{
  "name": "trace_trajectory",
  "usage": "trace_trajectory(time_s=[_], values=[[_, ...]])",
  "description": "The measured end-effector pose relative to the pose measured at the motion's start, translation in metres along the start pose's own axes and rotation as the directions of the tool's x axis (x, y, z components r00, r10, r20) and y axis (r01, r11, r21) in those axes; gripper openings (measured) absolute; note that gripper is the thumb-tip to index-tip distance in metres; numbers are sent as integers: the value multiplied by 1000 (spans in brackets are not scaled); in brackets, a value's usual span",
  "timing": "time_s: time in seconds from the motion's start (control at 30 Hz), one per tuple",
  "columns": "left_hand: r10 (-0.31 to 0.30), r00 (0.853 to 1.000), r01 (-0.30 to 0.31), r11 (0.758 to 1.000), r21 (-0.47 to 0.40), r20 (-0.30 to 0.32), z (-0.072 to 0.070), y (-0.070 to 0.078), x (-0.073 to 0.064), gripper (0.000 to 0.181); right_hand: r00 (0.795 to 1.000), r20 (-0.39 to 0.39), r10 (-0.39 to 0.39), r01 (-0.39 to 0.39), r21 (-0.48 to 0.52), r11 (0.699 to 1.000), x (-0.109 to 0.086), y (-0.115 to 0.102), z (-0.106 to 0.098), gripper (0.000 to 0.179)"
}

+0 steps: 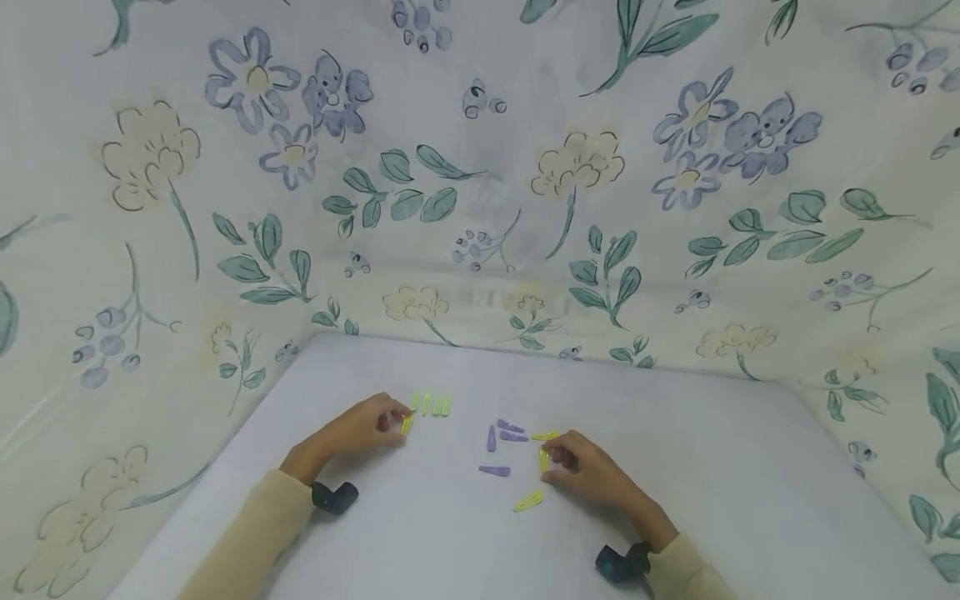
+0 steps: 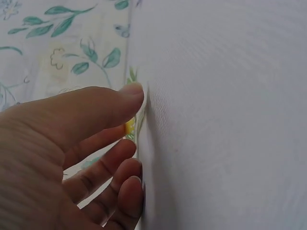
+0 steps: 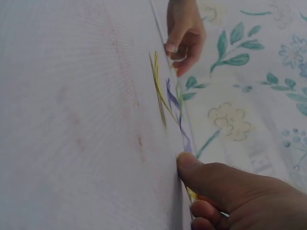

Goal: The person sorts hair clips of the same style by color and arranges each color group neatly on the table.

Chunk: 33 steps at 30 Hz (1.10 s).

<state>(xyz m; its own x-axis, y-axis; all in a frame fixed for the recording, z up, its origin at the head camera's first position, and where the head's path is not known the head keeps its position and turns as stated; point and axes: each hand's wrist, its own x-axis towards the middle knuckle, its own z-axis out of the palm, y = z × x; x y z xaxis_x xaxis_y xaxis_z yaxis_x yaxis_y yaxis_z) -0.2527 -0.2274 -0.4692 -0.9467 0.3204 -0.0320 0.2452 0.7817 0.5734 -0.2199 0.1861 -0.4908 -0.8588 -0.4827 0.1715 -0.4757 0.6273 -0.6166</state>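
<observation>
Two pinches going: our left grip (image 1: 369,423) squeezes one yellow clip (image 1: 407,425) just beside the green clips (image 1: 427,405), our right grip (image 1: 585,470) another yellow clip (image 1: 544,461) near the purple clips (image 1: 513,437). We'd best align ours lightly, release softly, and nudge no neighbours.

From above the near side of a white table (image 1: 450,542), the head camera looks forward and down, well back, taking in left hand (image 1: 363,425), right hand (image 1: 587,468) and floral backdrop (image 1: 480,171). Low at the table's surface, the left wrist camera views the left hand in close-up, turned sideways. Also low and sideways, the right wrist camera faces across the table, sharing both hands and yellow clips (image 1: 529,501) with the head view.
</observation>
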Motion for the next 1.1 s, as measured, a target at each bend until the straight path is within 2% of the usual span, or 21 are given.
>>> trace_trajectory(time_s=[0.3, 0.67, 1.1], values=[[7, 1000, -7, 1000, -21, -18, 10, -14, 6, 44, 999, -24, -22, 22, -2, 1000, -1, 0, 0, 38], [-34, 999, 33, 998, -52, -15, 9, -13, 2, 47, 1000, -11, 22, -22, -6, 1000, 0, -2, 2, 40], [-7, 999, 5, 998, -59, -33, 9, -17, 1, 45, 999, -21, 35, -35, -10, 999, 1, -3, 3, 40]])
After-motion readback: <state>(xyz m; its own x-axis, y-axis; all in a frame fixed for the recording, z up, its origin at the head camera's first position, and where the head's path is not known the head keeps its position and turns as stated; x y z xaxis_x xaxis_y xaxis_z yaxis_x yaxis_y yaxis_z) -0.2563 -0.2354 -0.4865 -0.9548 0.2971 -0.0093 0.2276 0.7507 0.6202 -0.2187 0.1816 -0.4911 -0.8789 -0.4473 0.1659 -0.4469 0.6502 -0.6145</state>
